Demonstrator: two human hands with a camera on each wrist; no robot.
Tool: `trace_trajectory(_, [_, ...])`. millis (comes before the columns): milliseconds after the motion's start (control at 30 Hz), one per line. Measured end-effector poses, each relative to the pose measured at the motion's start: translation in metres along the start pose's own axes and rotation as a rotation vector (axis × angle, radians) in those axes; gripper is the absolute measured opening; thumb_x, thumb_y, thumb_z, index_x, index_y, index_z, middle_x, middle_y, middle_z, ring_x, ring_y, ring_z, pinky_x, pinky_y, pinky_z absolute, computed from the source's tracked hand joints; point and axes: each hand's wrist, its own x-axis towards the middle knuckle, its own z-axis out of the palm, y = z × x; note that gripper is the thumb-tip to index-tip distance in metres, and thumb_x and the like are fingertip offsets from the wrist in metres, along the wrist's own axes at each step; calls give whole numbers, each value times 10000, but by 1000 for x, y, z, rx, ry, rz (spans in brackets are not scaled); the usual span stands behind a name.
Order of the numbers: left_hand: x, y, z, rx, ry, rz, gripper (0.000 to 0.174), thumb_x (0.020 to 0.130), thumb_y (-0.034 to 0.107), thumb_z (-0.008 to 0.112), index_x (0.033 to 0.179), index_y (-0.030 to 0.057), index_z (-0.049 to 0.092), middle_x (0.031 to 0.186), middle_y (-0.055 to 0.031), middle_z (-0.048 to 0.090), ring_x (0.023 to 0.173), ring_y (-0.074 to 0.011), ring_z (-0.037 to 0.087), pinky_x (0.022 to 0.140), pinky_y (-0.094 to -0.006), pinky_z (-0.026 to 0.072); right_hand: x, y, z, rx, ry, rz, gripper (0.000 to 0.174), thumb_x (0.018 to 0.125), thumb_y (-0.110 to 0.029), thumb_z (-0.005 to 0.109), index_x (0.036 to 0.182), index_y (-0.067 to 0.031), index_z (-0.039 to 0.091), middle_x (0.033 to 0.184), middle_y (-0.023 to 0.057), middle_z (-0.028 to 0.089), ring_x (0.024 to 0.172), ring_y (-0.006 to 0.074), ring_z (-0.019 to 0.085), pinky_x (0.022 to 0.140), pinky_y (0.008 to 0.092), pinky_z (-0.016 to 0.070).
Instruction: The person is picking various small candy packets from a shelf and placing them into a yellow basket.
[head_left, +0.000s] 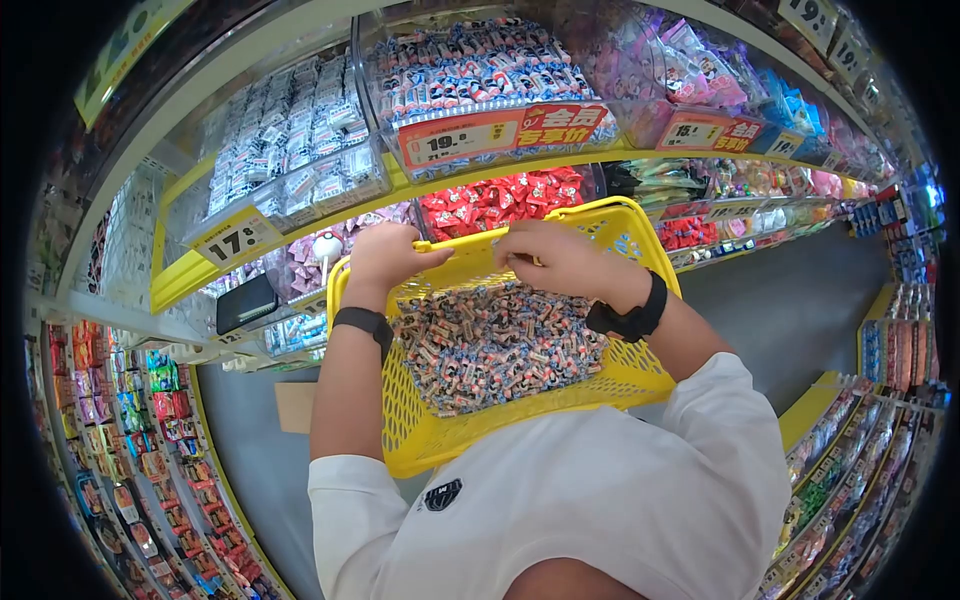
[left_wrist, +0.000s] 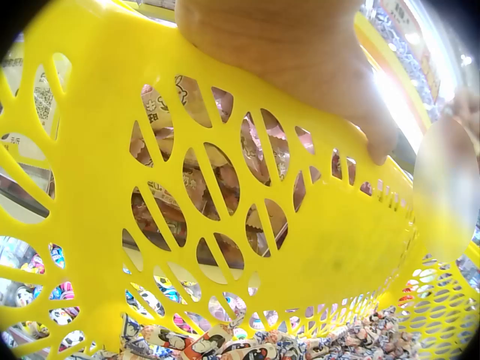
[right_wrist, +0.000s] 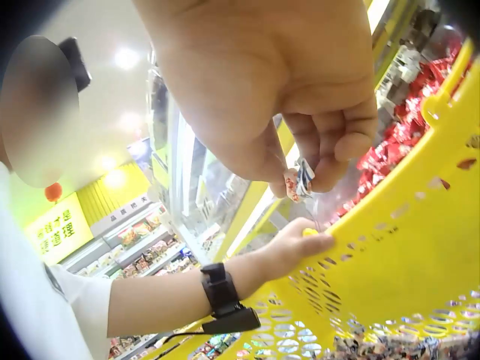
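Head view: I find the yellow basket held in front of the white shirt, with a heap of wrapped sweets on its floor. The left hand is on the far rim at the left corner. The right hand is over the far rim to the right, fingers curled; from this view alone I cannot tell what they hold. Beyond the rim sit red sweets; a phone lies to the left. Each wrist carries a black strap.

Left wrist view: I confirm the left hand grasping the rim from above. Through the wall's holes I note pink packs, which the basket hides from the head view. The heap shows along the bottom.

Right wrist view: this settles the right hand. Its thumb and fingers pinch one sweet, above the basket's rim. The left hand's thumb lies across the rim. I also record a cable at the left strap and a red lantern far off.
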Motion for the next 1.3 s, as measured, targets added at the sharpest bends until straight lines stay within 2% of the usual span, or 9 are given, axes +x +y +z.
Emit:
trace_trajectory(100, [0, 0, 0, -8, 9, 5, 658, 711, 714, 655, 707, 59, 711, 674, -135, 662, 670, -327, 652, 648, -442, 514, 8, -16, -30, -14, 125, -126, 124, 853, -59, 607, 972, -52, 640, 923, 99, 618, 866, 285, 614, 749, 383, 498])
trace_trajectory(200, [0, -1, 1, -3, 11, 5, 657, 712, 714, 654, 709, 59, 713, 674, -134, 662, 670, -327, 653, 649, -441, 514, 15, -34, -60, -41, 255, -249, 166, 873, -23, 613, 1031, -54, 654, 901, 49, 609, 781, 188, 590, 672, 305, 461])
trace_trajectory(300, [0, 0, 0, -5, 9, 4, 661, 711, 720, 651, 707, 62, 714, 675, -133, 662, 670, -326, 653, 647, -441, 513, 17, -58, -89, -51, 313, -144, 168, 862, -29, 612, 1023, -54, 653, 911, 76, 602, 810, 196, 596, 707, 314, 483])
trace_trajectory(567, [0, -1, 1, 10, 20, -1, 667, 699, 740, 641, 682, 77, 711, 672, -114, 667, 659, -299, 654, 645, -425, 514, 44, -66, -137, -305, 426, -250, 210, 865, -87, 629, 1070, -55, 666, 865, 66, 595, 772, 165, 585, 724, 303, 495])
trace_trajectory(700, [0, -1, 1, 9, 10, -7, 670, 699, 744, 637, 682, 79, 713, 671, -110, 666, 659, -292, 654, 643, -420, 513, 65, -52, -152, -319, 382, -154, 215, 931, -114, 600, 1130, -76, 669, 821, -20, 570, 709, 40, 516, 623, 221, 437])
trace_trajectory(800, [0, 0, 0, 19, 10, -5, 674, 698, 748, 634, 682, 79, 714, 668, -107, 665, 656, -289, 654, 641, -416, 513, 82, -41, -163, -191, 328, 16, 221, 929, -123, 604, 1129, -55, 669, 798, -29, 571, 710, 39, 516, 624, 222, 440])
trace_trajectory(967, [0, 0, -1, -6, 10, 2, 676, 708, 734, 641, 687, 62, 709, 665, -131, 658, 660, -325, 649, 633, -443, 510, 105, -21, -180, -238, 284, -1, 249, 933, -152, 569, 1124, -30, 673, 892, 12, 657, 849, 78, 621, 779, 229, 490])
trace_trajectory(1167, [0, -1, 1, 16, 19, -6, 678, 692, 746, 636, 681, 73, 714, 649, -114, 658, 633, -296, 649, 625, -418, 512, 126, -19, -186, -427, 244, 185, 318, 919, -265, 589, 1141, -62, 690, 957, 43, 702, 836, 101, 637, 792, 274, 510])
trace_trajectory(1300, [0, 0, 0, 9, 18, -9, 679, 691, 744, 639, 676, 70, 713, 647, -115, 656, 631, -296, 648, 624, -417, 513, 139, -28, -187, -395, 43, 296, 350, 905, -298, 594, 1134, -55, 697, 924, 68, 708, 800, 132, 644, 767, 293, 521])
